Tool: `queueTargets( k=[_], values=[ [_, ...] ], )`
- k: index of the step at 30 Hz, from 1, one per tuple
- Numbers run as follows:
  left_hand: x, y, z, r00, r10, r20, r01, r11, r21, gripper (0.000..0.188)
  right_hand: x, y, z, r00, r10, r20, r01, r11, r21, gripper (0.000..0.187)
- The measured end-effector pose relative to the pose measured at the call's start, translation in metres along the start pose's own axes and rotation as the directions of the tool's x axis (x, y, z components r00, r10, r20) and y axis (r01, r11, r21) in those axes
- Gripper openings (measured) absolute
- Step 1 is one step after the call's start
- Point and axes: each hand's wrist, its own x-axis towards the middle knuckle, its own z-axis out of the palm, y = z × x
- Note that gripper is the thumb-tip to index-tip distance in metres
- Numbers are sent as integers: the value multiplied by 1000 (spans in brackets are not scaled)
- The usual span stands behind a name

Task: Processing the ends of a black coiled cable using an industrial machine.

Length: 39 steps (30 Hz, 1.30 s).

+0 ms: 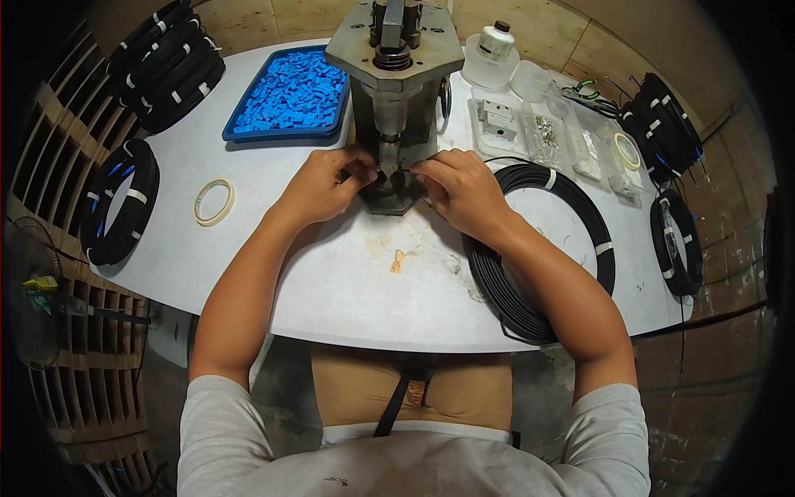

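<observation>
A metal bench press (394, 62) stands at the far middle of the table, its ram (387, 112) pointing down over a small dark base (393, 201). My left hand (327, 184) is at the left of the base, thumb and fingers pinched together. From the other side my right hand (464, 192) reaches in, its fingers also closed in a pinch. Whatever sits between the fingertips is too small and dark to make out. A large coil of black cable (603, 224) lies partly under my right forearm.
A blue tray (228, 132) of small blue plastic pieces stands left of the press. Tape roll (199, 217) and black cable coils (142, 211) lie further left. At the right are clear boxes (542, 145) of small parts, a white bottle (497, 43) and more coils (681, 248).
</observation>
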Motion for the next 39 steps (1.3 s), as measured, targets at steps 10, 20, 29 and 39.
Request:
queueTargets(
  k=[10,20,29,39],
  values=[
    [0,-3,3,1000,12,-27,-11,1000,12,20,-1,0,1,999,1,33,0,999,-43,26],
    [1,5,0,997,-68,25,68,997,20,21,1,-6,2,995,93,26,-94,995,17,16],
    [0,3,0,1000,-13,-10,13,1000,24,18,1,-4,1,997,59,51,-60,998,12,27],
    [-1,4,0,999,-33,0,33,999,11,18,1,-4,3,997,71,-2,-71,997,25,19]
  ],
)
